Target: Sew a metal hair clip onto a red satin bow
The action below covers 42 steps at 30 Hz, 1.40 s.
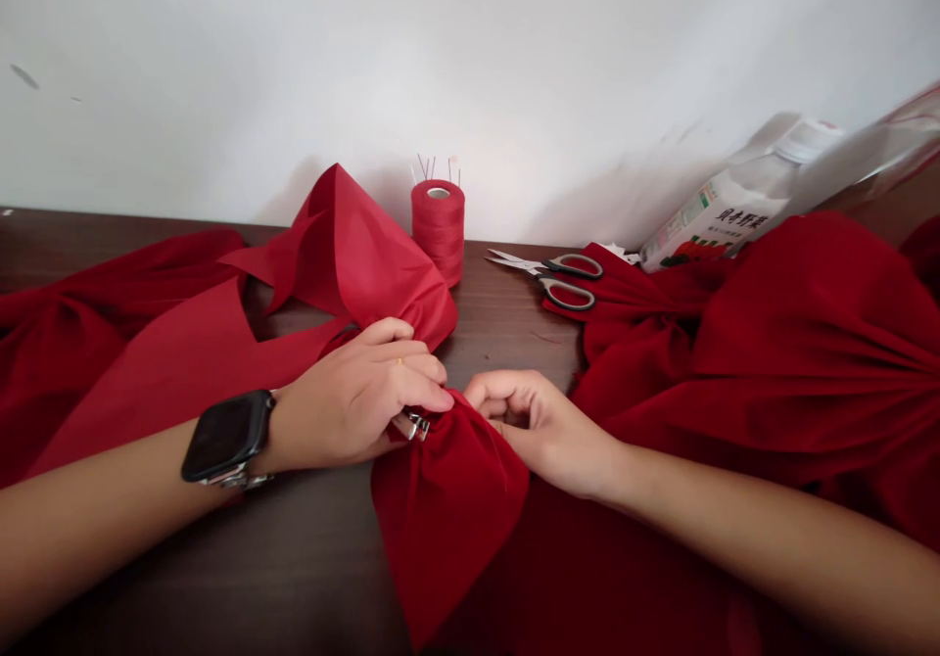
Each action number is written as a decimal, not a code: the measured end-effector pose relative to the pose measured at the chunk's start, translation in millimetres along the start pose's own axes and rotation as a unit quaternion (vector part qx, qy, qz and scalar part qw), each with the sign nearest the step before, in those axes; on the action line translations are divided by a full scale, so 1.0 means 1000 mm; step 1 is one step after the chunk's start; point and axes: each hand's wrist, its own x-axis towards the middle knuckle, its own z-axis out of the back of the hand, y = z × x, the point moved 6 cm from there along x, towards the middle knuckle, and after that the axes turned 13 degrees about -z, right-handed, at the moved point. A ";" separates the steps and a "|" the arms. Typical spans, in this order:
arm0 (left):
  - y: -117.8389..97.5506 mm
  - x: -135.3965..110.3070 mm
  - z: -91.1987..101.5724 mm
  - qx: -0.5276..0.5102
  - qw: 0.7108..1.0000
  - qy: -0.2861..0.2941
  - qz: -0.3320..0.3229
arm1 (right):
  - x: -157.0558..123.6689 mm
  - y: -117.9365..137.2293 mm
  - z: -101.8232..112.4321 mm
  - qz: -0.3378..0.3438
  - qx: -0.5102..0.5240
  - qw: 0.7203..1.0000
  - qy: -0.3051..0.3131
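Observation:
A piece of red fabric is bunched into a bow-like shape, its folds drawn together under my fingers. My left hand, with a watch on the wrist, is closed around the gathered middle. Below its fingers shows a small silvery metal piece, too little of it visible to name. On the other side, my right hand has its fingers curled and pinches the fabric's edge. Whether a needle or thread is in those fingers, I cannot tell.
A spool of red thread with several pins stuck in its top stands by the wall. Scissors lie right of it, blades partly apart. Beyond them leans a labelled bottle. More gathered red fabric covers the right side, and red cloth lies left.

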 end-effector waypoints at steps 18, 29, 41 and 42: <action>-0.003 0.001 -0.003 0.063 0.998 -0.021 -0.024 | -0.005 -0.003 -0.005 0.019 0.035 0.999 -0.020; 0.000 -0.002 -0.001 0.034 0.999 -0.022 -0.013 | -0.005 0.004 -0.005 0.008 -0.003 1.000 -0.024; -0.002 0.000 -0.002 0.060 0.998 -0.006 -0.013 | -0.008 0.005 -0.007 0.018 0.007 0.999 -0.032; -0.001 0.000 -0.003 0.060 0.998 -0.006 -0.011 | -0.007 0.004 -0.007 0.021 0.011 0.999 -0.031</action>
